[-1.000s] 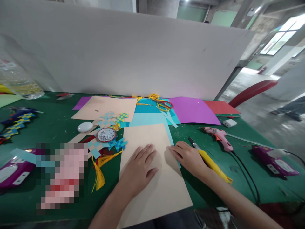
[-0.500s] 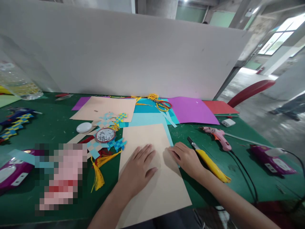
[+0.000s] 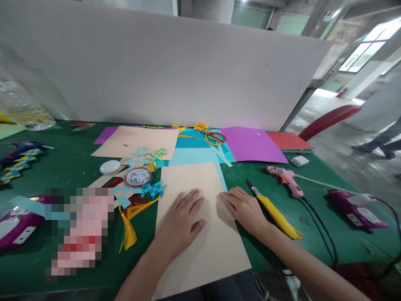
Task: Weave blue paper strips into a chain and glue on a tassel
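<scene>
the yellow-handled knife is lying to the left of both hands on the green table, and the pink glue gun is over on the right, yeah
The head view shows the yellow-handled knife lying to the right of both hands, not the left. The pink glue gun is indeed over on the right.

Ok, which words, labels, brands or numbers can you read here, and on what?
No text is readable.
Clear bottle: label marks, too blurred.
Left purple case and right purple case: pale panels, no legible lettering.
Pixelated patch: nothing readable.
</scene>
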Available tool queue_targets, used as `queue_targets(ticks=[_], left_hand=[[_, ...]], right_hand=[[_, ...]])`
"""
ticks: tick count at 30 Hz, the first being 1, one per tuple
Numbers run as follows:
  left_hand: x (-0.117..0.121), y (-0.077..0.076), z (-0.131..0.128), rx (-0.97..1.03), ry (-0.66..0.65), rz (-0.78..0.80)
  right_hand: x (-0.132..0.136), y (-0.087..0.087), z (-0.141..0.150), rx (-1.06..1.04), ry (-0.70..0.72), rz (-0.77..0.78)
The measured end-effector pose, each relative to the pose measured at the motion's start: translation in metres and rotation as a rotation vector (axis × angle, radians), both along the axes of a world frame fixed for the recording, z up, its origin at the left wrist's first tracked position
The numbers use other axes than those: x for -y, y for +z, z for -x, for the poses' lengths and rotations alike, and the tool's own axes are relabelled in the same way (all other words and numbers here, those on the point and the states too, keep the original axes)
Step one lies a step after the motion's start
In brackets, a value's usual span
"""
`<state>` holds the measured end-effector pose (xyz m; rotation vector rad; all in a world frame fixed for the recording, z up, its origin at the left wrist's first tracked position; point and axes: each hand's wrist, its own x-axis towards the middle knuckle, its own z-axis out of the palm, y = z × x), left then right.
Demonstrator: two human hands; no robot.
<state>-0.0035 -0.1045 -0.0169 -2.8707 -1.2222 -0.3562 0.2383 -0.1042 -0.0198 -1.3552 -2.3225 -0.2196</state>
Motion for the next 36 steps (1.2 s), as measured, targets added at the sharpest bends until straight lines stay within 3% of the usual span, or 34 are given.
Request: queue_targets(ticks=[36], left_hand=[[0.0007, 0.0014, -0.0008, 0.015, 0.001, 0.017]], right_hand=[[0.0013, -0.0002, 0.0006, 0.067, -0.007, -0.001]])
